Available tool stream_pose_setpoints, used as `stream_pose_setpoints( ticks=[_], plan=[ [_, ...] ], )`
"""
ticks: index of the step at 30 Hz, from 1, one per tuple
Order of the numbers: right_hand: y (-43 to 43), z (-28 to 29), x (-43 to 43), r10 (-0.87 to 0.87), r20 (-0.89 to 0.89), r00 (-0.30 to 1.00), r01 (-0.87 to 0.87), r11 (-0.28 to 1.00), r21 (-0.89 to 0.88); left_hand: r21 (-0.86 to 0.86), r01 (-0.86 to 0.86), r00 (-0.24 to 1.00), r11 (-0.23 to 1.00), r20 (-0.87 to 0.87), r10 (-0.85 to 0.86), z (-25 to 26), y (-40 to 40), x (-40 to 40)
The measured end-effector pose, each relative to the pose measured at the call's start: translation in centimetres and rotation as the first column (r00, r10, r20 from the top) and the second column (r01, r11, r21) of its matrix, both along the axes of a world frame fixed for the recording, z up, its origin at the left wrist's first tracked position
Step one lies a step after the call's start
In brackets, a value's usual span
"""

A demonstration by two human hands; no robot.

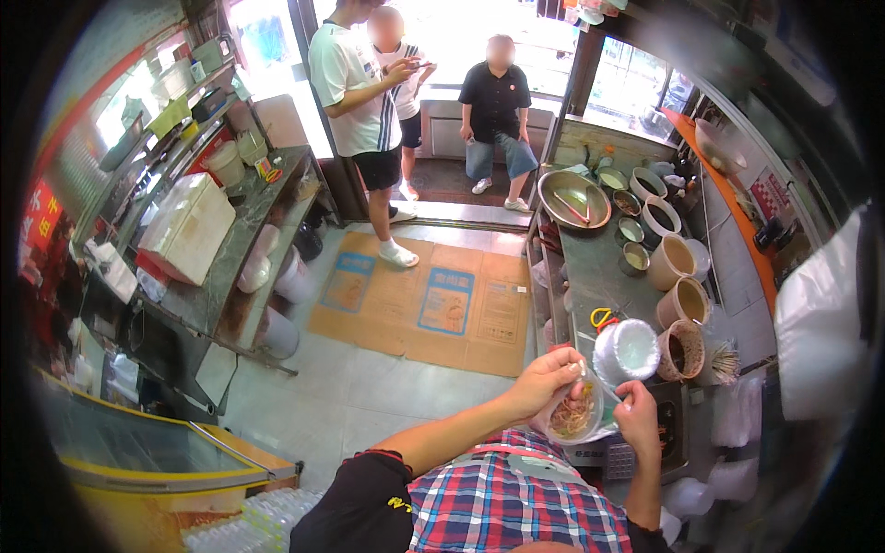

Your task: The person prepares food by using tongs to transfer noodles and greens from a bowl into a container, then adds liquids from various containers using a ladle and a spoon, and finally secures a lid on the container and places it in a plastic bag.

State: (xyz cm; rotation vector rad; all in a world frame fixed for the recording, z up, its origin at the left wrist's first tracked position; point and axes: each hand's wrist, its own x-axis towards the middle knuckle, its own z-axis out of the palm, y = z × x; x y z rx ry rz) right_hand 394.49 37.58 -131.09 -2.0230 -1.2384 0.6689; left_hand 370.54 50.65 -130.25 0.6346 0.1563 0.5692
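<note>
A round clear plastic bowl of mixed food (572,415) sits inside a thin clear plastic bag, close to the checked apron. On the bowl's left side, my left hand (553,380) pinches the bag's rim between thumb and fingers. The other side of the bag is in my right hand (635,408), its fingers closed on the film. Just beyond the hands, a stack of plastic-wrapped bowls (635,349) stands on the counter, with scissors with yellow and red handles (603,318) beside it.
The dark counter (588,276) on the right carries a large metal basin (574,199) and several sauce tubs (672,261). Flattened cardboard (422,301) covers part of the floor. Three people are near the doorway; one sits (496,117). A white foam box (187,225) rests on the left counter.
</note>
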Motion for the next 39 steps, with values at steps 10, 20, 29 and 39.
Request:
stream_pose_setpoints(
  ticks=[10,20,29,39],
  plan=[
    [18.6,-1.8,-1.7,-0.006,-0.561,0.828,0.084,0.99,0.114,0.026,-0.292,0.951,0.956,-0.097,0.293,-4.0,12.8,-4.5],
    [41.0,-6.0,-0.5,0.243,-0.959,0.147,0.014,0.969,0.247,0.115,-0.368,0.861,0.923,-0.333,0.385,-2.5,28.8,-1.4],
    [51.5,-1.3,-2.4,0.342,-0.802,0.49,-0.254,0.936,0.244,-0.003,-0.376,0.833,0.927,-0.439,0.336,-6.6,40.2,4.7],
    [53.6,1.1,5.7,0.209,0.196,0.958,-0.275,0.864,0.422,-0.114,-0.177,0.952,0.978,-0.273,0.14,-6.0,51.3,15.1]
  ],
)
